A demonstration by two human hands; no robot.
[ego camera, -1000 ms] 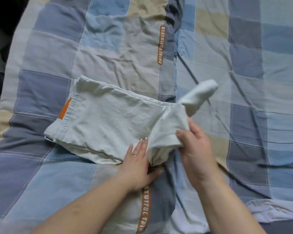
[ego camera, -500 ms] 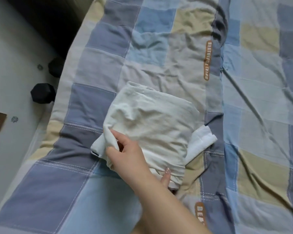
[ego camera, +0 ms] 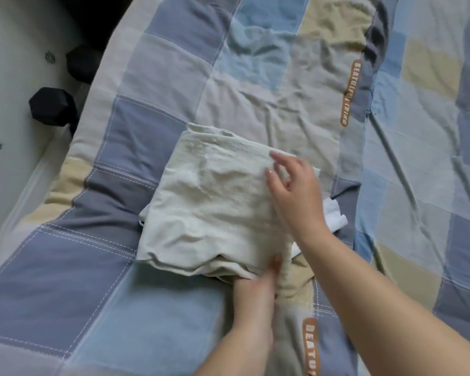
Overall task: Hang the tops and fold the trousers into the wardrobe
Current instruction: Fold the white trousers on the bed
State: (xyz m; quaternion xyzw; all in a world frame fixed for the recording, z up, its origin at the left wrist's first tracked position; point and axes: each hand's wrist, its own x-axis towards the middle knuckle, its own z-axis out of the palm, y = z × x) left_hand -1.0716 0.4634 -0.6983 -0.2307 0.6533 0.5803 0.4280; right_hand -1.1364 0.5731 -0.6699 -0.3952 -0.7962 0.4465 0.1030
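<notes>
**On the checked quilt, a folded pair of pale trousers with both hands at it**

On the checked quilt in blues, greys and beige, the cream trousers sat folded into a chunky, wrinkly rectangle, pretty much mid-quilt. The right hand lay on the trousers' right side, fingers loosely spread and relaxed, not gripping anything. The left hand was at the trousers' near edge with its fingertips tucked under the fabric, so honestly couldn't tell whether it was pinching the cloth or just sliding beneath. A white scrap of fabric poked out from the trousers' right side, partly behind the right wrist. Left of the quilt, on the pale floor, sat a black hex dumbbell.
</notes>
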